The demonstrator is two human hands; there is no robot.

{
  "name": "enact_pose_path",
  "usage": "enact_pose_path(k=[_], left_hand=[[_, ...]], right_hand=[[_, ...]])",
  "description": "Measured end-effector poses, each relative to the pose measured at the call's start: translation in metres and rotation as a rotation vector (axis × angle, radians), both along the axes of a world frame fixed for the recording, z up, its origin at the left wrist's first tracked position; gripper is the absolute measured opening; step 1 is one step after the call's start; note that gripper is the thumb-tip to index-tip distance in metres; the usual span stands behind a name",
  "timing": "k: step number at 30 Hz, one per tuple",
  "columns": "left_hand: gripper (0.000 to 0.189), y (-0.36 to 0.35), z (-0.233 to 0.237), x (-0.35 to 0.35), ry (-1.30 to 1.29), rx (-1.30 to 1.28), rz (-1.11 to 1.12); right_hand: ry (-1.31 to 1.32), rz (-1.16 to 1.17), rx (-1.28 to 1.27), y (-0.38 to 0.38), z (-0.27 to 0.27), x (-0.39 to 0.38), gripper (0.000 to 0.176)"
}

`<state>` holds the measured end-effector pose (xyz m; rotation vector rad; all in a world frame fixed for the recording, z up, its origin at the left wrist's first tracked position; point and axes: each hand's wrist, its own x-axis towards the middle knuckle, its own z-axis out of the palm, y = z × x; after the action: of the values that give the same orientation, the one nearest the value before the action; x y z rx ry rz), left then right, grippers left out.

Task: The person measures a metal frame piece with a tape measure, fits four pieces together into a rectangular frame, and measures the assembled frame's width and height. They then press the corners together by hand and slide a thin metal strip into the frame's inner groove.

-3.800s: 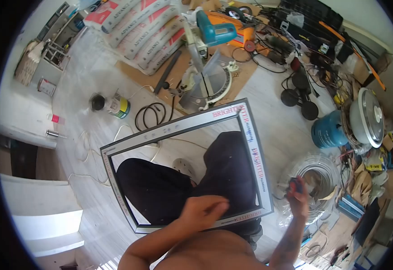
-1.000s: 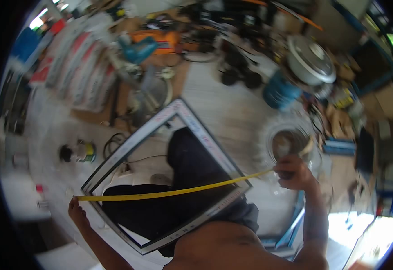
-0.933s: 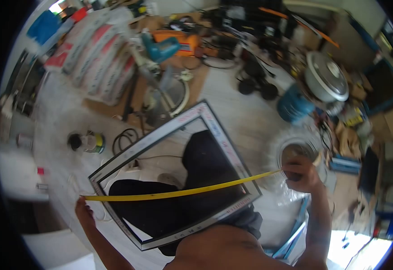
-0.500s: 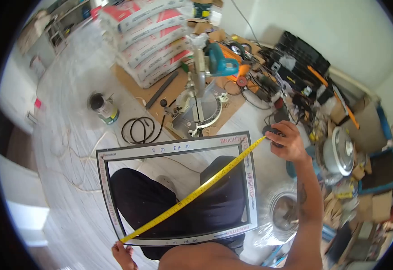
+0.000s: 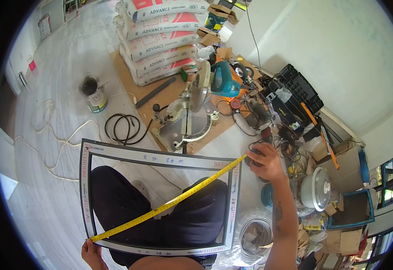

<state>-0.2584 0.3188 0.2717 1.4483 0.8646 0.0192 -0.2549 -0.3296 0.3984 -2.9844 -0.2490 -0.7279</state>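
A rectangular aluminium frame [image 5: 160,158] with dark edges and printed protective film rests over my bent legs. Diagonally across it runs the yellow blade of a tape measure [image 5: 174,202], from the near left corner past the far right corner. My left hand [image 5: 93,255] pinches the blade's end against the near left corner of the frame. Just beyond the far right corner, my right hand [image 5: 267,163] is wrapped round the dark tape case, which the fingers mostly cover. Handwritten marks show on the film of the far and near sides.
A miter saw [image 5: 192,117] stands on cardboard ahead, with a coiled black cable [image 5: 122,129] to its left. Stacked cement bags [image 5: 160,45] are behind it. A paint can [image 5: 95,96] is at left. Tools, a white pot [image 5: 315,189] and coiled wire [image 5: 255,238] crowd the right.
My view has turned, so the frame, tape and both hands appear further left and the frame sits at a different angle. Both hands keep their hold, with the tape still stretched diagonally.
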Motion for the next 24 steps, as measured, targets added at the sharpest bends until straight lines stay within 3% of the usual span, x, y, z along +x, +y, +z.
enact_pose_path(k=[2, 3, 5, 7, 9, 13, 24], left_hand=[[0.027, 0.0, 0.005, -0.004, -0.186, 0.348, -0.395], [0.027, -0.003, 0.012, -0.002, -0.188, 0.344, -0.4], [0.027, -0.01, 0.026, 0.002, 0.069, 0.412, -0.323], [0.028, -0.013, 0.027, 0.003, 0.071, 0.394, -0.322], [0.031, -0.021, 0.035, 0.004, 0.098, 0.158, -0.157], [0.033, -0.024, 0.045, 0.004, 0.132, 0.246, -0.298], [0.034, -0.025, 0.043, 0.007, 0.268, 0.312, -0.283]], right_hand=[[-0.001, -0.004, -0.01, -0.002, 0.0, 0.001, 0.044], [0.003, 0.004, -0.003, -0.004, -0.001, 0.001, 0.045], [0.009, 0.01, 0.001, -0.005, 0.0, 0.001, 0.045], [0.004, 0.006, -0.002, -0.005, -0.001, 0.002, 0.046], [-0.003, 0.007, -0.004, -0.005, -0.001, 0.003, 0.046], [0.009, 0.005, -0.021, -0.005, 0.001, 0.004, 0.046], [0.049, -0.009, -0.025, -0.006, 0.007, 0.004, 0.047]])
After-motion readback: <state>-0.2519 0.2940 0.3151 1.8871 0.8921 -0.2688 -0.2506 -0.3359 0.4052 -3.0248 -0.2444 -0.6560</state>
